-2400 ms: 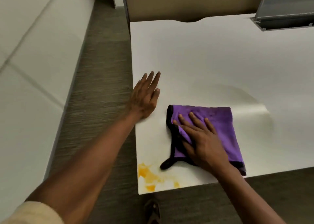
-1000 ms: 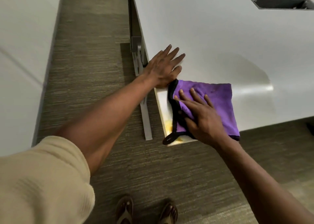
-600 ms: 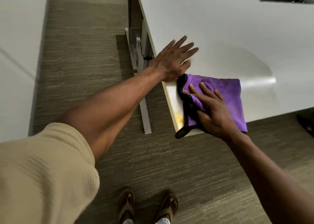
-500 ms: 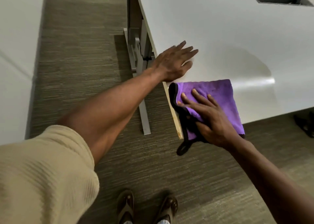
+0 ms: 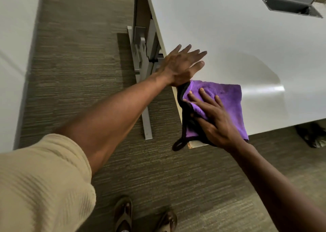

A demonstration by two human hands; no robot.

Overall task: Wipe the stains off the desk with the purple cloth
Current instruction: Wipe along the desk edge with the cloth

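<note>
- While my right hand (image 5: 214, 119) presses down, its fingers (image 5: 205, 95) lie straight and slightly spread on the purple cloth (image 5: 227, 105); nothing is pinched or gripped.
- My left hand (image 5: 181, 66) rests flat on the white desk (image 5: 247, 38) just beyond the cloth's far left corner, fingers extended, holding nothing. I judge it to be a brace.
- The cloth lies folded on the near left corner of the desk. Its black-trimmed edge (image 5: 183, 112) overlaps the left desk edge, and a black hanging loop (image 5: 178, 144) dangles off the corner.
- No stain shows around the cloth; whether any residue lies beneath it cannot be told.
- Handling, as a judgement: the cloth looks like plush microfibre, soft, light and limp. It will bunch or slide under a loose palm, so keep the pressure broad and flat through the fingers and palm at its middle.
- To lift or refold it, take hold at the trimmed edge or the loop, not the centre.
- A faint sheen (image 5: 264, 89) marks the desk surface to the right of the cloth.
- A grey cable hatch (image 5: 291, 2) sits at the far right of the desk, well apart.
- Below, the desk leg (image 5: 144, 97) stands on the carpet (image 5: 79, 55).
</note>
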